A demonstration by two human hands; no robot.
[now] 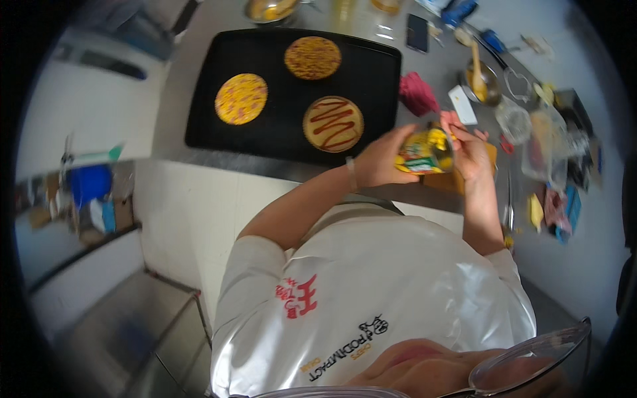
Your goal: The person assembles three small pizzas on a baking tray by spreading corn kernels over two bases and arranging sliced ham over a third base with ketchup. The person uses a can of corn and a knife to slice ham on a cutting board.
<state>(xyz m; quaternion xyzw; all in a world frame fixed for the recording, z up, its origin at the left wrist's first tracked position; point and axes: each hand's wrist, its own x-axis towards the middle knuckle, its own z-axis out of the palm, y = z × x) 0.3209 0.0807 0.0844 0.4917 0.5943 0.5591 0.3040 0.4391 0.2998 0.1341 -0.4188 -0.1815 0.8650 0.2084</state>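
My left hand [383, 158] is wrapped round a can [419, 159] with a yellow and green label, held tilted in front of my chest. At its right end, my right hand [470, 151] has its fingers bent together by the rim; what they pinch is too small to make out. Just beyond the can, a black baking tray [265, 142] bears three round flat bases. One is a base striped with red-brown sauce [333, 124], another a yellow base with pinkish bits [241, 99], and the farthest a browner speckled base [312, 58].
Under my hands lies an orange-brown board [446, 184]. A crimson cloth [418, 94] and a white rectangular object [462, 105] sit right of the tray. Farther right are a metal bowl with a wooden spoon [476, 76] and a clear plastic container [545, 147]. A dark phone [417, 33] lies behind.
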